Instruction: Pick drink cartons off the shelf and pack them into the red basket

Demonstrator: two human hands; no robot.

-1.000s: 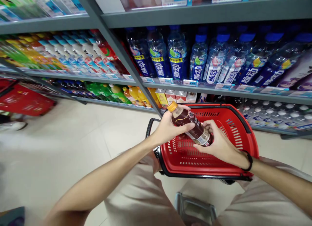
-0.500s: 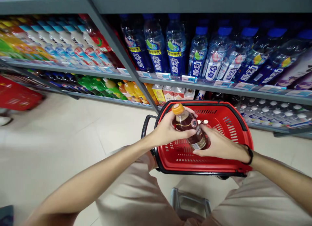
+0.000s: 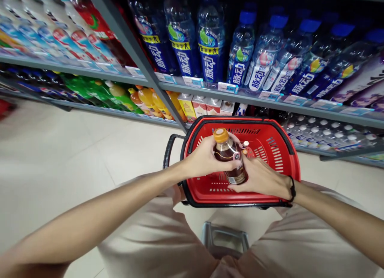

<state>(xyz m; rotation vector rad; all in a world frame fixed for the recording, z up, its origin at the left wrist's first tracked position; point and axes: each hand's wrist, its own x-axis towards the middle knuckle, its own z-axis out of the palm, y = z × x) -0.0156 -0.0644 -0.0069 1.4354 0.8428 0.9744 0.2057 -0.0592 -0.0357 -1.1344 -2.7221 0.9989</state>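
Supermarket drinks aisle here, with a big grey shelf rack (image 3: 121, 35) running across the back, rows of blue-capped bottles (image 3: 210, 46) on it, and a pale shiny floor (image 3: 75, 150) below. Next biggest thing is the red basket (image 3: 204, 198) with black edging, sitting right in front of the person's knees. Both hands are busy on one item: the left hand (image 3: 207, 158) wraps the upper body with its thumb across the front, and the right hand (image 3: 261, 176), black band (image 3: 292, 189) at the wrist, cups the lower end. That item is a dark drink bottle (image 3: 228, 153), tilted, held over the basket. Looks full to me, so I'd expect decent weight, and plastic that's fairly firm but gives a bit if you squeeze. Could get slippery if damp; probably not fragile. Best hold is IMO round the label with support underneath, rather than by the orange cap (image 3: 221, 135). Tiniest bit: a pale cap (image 3: 246, 144) just beyond the fingers.
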